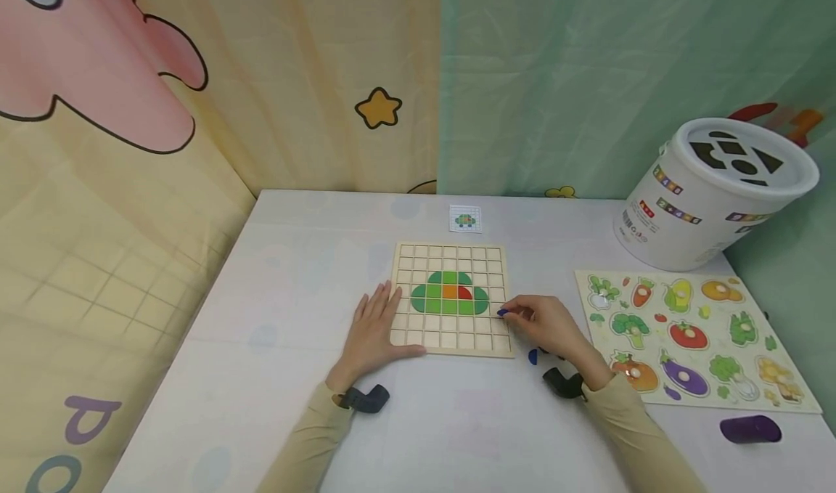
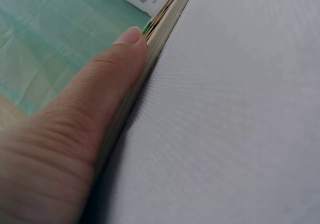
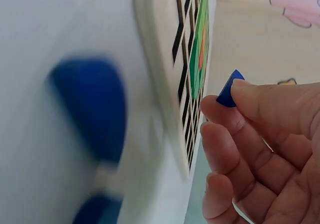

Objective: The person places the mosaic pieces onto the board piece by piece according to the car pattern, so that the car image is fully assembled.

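A wooden grid board (image 1: 418,339) lies on the table, with green, orange and red pieces (image 1: 451,293) set in its middle as a car shape. My left hand (image 1: 372,333) rests spread at the board's left side, and its thumb (image 2: 107,76) lies along the near edge in the left wrist view. Between thumb and index finger, my right hand (image 1: 542,322) pinches a small blue quarter-round piece (image 3: 230,89) by the board's right edge. More blue pieces (image 3: 95,108) lie on the table beneath the right hand, blurred in the right wrist view.
A small picture card (image 1: 465,219) of a car lies behind the board. At the right are a vegetable puzzle board (image 1: 705,333), a white bucket (image 1: 705,195) with a shape-hole lid and a purple block (image 1: 750,429). Curtains (image 1: 555,79) stand behind the table.
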`<state>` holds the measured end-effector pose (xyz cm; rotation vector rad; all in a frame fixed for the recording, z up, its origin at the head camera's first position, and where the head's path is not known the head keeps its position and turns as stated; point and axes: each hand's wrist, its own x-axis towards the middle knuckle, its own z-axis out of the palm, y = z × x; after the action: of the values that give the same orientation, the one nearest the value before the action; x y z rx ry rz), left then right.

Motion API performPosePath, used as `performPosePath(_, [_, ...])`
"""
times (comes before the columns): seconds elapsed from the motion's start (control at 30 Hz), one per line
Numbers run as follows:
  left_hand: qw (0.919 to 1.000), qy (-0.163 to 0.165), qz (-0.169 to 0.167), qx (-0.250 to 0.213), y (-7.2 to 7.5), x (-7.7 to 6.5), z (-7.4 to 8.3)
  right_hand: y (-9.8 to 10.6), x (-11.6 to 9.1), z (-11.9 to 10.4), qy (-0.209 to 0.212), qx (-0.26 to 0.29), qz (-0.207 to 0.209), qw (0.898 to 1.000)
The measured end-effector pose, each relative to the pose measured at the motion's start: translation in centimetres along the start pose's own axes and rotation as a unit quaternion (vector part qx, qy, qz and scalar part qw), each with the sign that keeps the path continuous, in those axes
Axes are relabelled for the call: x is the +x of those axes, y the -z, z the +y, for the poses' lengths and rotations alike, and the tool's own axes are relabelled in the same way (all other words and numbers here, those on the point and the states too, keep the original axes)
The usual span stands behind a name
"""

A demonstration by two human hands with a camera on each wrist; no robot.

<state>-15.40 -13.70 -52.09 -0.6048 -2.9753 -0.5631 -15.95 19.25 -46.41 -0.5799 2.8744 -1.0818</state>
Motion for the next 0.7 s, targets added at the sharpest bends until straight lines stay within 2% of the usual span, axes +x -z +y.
performPosePath(0.57, [1.0000, -0.001, 0.000, 0.003, 0.1, 0.0, -0.1, -4.7, 4.5, -5.3, 0.051, -0.010, -0.043, 0.998])
performPosePath(0.7, [1.0000, -0.001, -0.002, 0.003, 0.1, -0.1, -0.1, -5.6, 5.1, -6.0, 0.047, -0.017, -0.058, 0.997])
